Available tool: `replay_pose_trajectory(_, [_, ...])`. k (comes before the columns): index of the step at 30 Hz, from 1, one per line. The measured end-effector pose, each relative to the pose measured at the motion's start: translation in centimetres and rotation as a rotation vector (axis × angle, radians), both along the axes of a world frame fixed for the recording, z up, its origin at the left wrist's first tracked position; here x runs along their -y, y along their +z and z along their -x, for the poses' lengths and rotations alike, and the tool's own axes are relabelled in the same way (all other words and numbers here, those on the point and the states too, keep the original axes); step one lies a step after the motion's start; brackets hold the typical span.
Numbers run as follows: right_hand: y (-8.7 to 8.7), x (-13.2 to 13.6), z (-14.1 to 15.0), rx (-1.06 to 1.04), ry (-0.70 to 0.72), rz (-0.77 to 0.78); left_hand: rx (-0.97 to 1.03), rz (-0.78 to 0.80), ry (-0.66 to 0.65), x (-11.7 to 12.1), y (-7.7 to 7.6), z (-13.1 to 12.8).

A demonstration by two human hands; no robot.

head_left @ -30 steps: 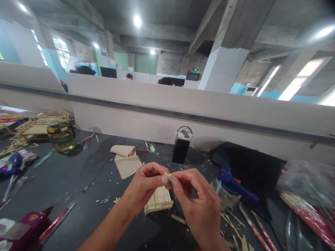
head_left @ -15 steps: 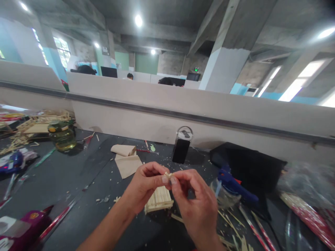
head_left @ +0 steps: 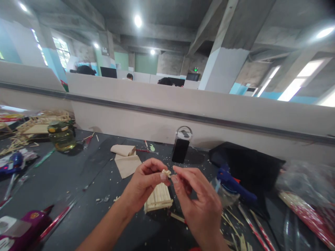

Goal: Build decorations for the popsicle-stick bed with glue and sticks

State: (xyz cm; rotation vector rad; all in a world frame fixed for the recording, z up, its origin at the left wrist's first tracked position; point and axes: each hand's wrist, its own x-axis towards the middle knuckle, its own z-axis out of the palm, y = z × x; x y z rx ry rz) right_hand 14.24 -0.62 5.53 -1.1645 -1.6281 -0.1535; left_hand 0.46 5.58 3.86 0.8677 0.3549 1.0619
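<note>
Between the thumb and fingers of my left hand [head_left: 146, 181] is a small cross-shaped piece of pale wooden sticks [head_left: 166, 172]. My right hand [head_left: 197, 195] is just to its right, thumb and forefinger parted, with nothing visible between them. The fingertips sit very close to the piece; whether they touch it I cannot tell. Below my hands a little slatted model made of wooden sticks [head_left: 159, 198] stands on the dark table [head_left: 86, 223], partly hidden by my left hand.
Behind my hands are folded brown paper [head_left: 128, 165] and a phone [head_left: 180, 150] propped upright. To the right lie a blue glue gun [head_left: 235, 184], a black cloth [head_left: 248, 164] and a plastic bag of sticks [head_left: 309, 216]. A bottle [head_left: 62, 137] and a purple tool [head_left: 23, 228] are left.
My right thumb and forefinger have come away from the small stick piece and parted, moving slightly right. My left hand keeps hold of the piece, which now shows more clearly.
</note>
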Motion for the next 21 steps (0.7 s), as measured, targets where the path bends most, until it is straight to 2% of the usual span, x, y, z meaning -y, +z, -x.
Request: replay_pose_trajectory(21, [-0.02, -0.47, 0.40, -0.018, -0.007, 0.030, -0.039, 0.009, 0.018, 0.14, -0.01, -0.07])
